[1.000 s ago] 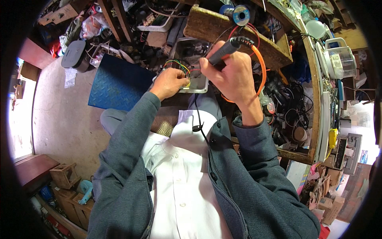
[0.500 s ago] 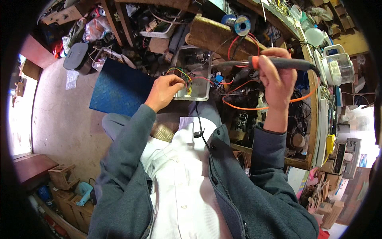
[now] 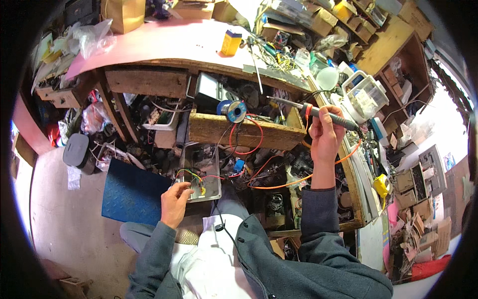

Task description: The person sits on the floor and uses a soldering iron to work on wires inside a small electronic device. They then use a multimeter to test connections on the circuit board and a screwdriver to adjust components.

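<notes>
My right hand (image 3: 327, 135) is closed around the iron (image 3: 298, 105), fingers curled under its dark handle and thumb laid along the near side, just behind the orange collar. I have that hand raised at the drawer's right corner, the bare wrist straight and the sleeve (image 3: 319, 212) coming up almost upright from below. The iron slants, its metal tip pointing left over the open drawer (image 3: 244, 132), apart from everything my other hand is near; its orange cord (image 3: 284, 187) drops from the handle's back end and bows down to the left. My left hand (image 3: 174, 205) is at the left end of the case's near edge, fingers half bent and drawn close together, thumb near the forefinger. From this height I can't tell whether those fingertips pinch one of the wires (image 3: 190, 172) or only rest by them. That forearm leans up and inward from the lower edge, back of the hand turned up. The case (image 3: 219, 185) sits by my knee, below the drawer's front board, with green and yellow wires inside; a red one crosses its right edge toward a blue block (image 3: 239, 165). The solder spool (image 3: 234, 111) rests on the drawer's front edge, left of its middle. A blue mat (image 3: 134, 192) lies left of the case.
</notes>
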### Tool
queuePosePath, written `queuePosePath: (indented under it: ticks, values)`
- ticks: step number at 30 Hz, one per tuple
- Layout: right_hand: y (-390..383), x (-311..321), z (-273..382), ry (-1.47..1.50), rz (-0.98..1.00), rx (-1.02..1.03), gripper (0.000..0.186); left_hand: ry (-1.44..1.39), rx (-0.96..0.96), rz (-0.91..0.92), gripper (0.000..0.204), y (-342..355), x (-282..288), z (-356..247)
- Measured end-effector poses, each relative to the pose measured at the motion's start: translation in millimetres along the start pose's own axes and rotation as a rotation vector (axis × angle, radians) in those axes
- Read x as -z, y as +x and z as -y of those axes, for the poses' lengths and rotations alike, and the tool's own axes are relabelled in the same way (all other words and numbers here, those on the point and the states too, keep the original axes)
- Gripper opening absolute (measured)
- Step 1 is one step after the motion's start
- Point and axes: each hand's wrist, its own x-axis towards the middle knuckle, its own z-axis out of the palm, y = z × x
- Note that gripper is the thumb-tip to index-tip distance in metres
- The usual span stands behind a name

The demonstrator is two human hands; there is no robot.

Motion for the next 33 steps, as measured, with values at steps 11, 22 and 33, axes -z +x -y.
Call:
queuePosePath:
  ticks: [11, 22, 33]
  values:
    - [16, 10, -6, 0.007, -0.130, 0.146, 0.017, 0.116, -0.120, -0.044, 0.021, 5, 12, 0]
    - [118, 18, 9, -0.112, -0.219, 0.352, 0.021, 0.973, -0.940, 0.045, 0.065, 122, -35, -130]
    - [279, 45, 3, -0.318, -0.193, 0.062, 0.050, 0.799, -0.957, 0.103, 0.049, 182, -58, -106]
